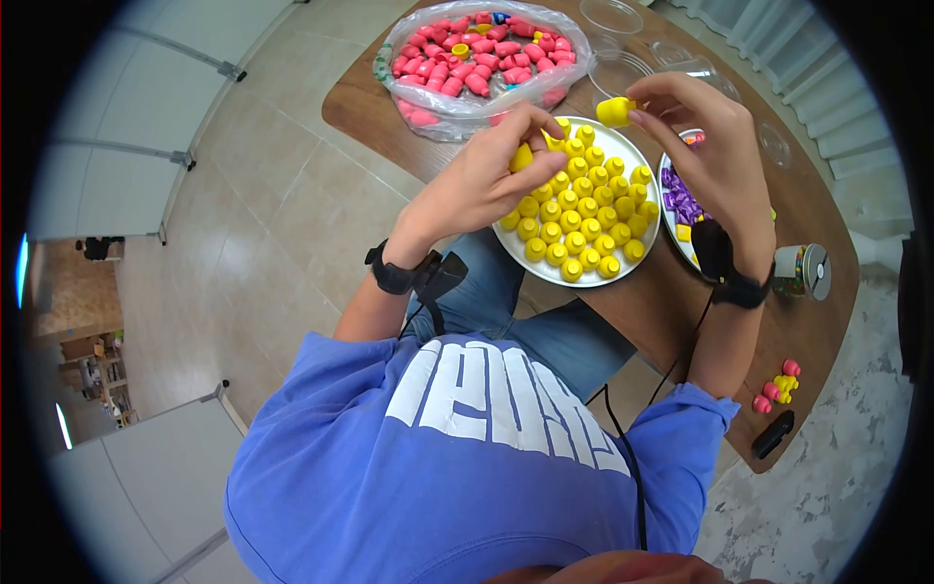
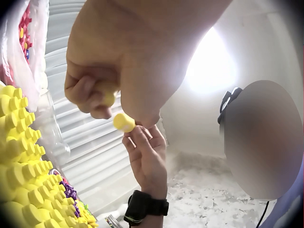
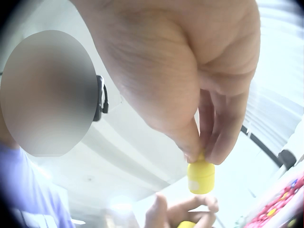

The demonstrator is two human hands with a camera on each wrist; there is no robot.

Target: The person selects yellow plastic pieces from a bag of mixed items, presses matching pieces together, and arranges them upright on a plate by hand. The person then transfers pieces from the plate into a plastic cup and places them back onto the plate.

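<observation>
In the head view, my left hand [image 1: 486,175] holds a yellow piece [image 1: 522,158] in its curled fingers, over the left edge of a white plate [image 1: 625,148]. Many yellow bottle-shaped pieces [image 1: 570,220] stand upright and close together on that plate. Above its right side, my right hand [image 1: 715,141] pinches another yellow piece [image 1: 615,112] between thumb and fingertips. The right wrist view shows this piece [image 3: 201,177] hanging below the right fingertips, with the left hand [image 3: 178,211] beneath it, apart. In the left wrist view, curled left fingers partly hide their yellow piece [image 2: 107,97].
A clear plastic bag [image 1: 428,117] of pink pieces lies at the table's back left. Right of the plate are a second plate with purple and yellow items [image 1: 681,200] and a jar [image 1: 815,272]. Clear containers [image 1: 623,70] stand behind; small pink and yellow pieces [image 1: 784,384] lie front right.
</observation>
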